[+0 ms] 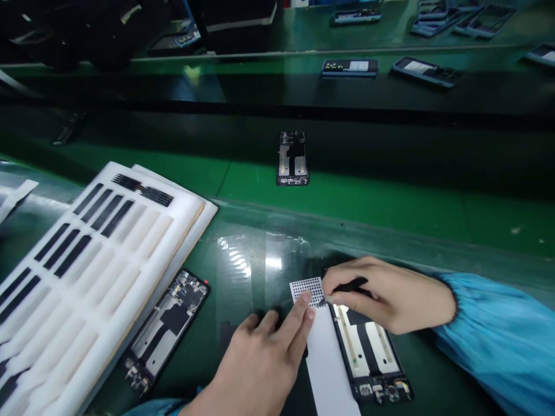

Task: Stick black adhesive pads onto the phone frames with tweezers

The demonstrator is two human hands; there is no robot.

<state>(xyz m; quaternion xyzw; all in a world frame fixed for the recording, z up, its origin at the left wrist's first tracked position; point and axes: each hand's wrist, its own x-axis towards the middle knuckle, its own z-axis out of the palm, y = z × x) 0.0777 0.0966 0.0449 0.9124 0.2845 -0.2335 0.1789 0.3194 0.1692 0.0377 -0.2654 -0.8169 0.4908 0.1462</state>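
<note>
My left hand (264, 358) lies with its fingers apart, fingertips pressing on a white sheet dotted with small black squares (303, 284). My right hand (373, 292) is closed around a dark, thin tool (353, 285), its tip at the dotted sheet's right edge. A long white strip (332, 370) extends below the dotted sheet. Beside it, partly under my right hand, lies an opened phone body (368, 346). Another opened phone body (167, 329) rests to the left of my left hand.
White foam trays (117, 254) with black strips in slots fill the left side. One phone body (293, 159) lies on the green surface (247, 179) ahead. Farther back are blue-edged phone parts (350, 67) and stacked frames (485, 22). Clear film (243, 260) lies near the middle.
</note>
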